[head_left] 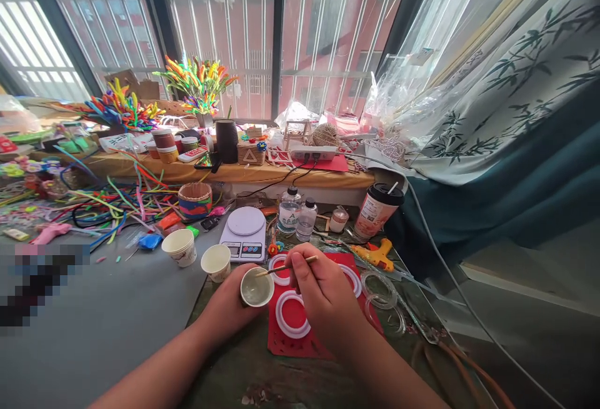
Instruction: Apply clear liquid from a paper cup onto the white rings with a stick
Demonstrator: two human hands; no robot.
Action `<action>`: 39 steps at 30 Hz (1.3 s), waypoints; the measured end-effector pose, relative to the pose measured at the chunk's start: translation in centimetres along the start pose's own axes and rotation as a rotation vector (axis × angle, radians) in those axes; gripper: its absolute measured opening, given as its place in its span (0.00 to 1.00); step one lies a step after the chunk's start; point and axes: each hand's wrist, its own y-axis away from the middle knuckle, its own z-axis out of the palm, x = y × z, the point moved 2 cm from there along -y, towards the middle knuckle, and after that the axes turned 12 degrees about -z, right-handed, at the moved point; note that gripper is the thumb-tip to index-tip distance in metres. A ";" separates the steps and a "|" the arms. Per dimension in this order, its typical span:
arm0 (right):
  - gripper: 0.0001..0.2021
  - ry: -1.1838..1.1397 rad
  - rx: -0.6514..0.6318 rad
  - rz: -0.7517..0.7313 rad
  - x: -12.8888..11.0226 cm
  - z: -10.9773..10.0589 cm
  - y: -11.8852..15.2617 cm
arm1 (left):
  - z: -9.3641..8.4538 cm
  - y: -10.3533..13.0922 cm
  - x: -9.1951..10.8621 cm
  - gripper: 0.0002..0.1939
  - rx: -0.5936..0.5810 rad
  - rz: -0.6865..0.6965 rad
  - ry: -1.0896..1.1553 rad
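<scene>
A paper cup (pixel 252 296) with cloudy, greyish liquid inside is wrapped by my left hand (pixel 229 306). My right hand (pixel 323 287) pinches a thin wooden stick (pixel 281 267), whose far end dips into that cup. Under my right hand lies a red mat (pixel 281 348) bearing white ring-shaped molds (pixel 279 315), partly covered by my fingers. Two more paper cups, one (pixel 216 263) close to my left hand and another (pixel 179 248) farther left, stand upright. Behind them is a white kitchen scale (pixel 246 221).
Two clear bottles (pixel 287 212) with black caps and a lidded drink cup (pixel 379 211) stand behind the mat. A yellow glue gun (pixel 377 254) and clear rings (pixel 382 290) lie right. Colourful pipe cleaners (pixel 126 187) clutter the left. A cable (pixel 435 243) hangs at right.
</scene>
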 end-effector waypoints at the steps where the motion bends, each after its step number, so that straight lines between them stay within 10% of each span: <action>1: 0.19 -0.051 -0.018 0.006 0.0 0.0 0.0 | 0.0 0.0 0.1 0.25 -0.003 0.003 0.007; 39: 0.19 0.005 -0.023 -0.114 0.4 1.0 1.0 | -0.1 -0.5 0.1 0.15 -0.057 -0.070 0.161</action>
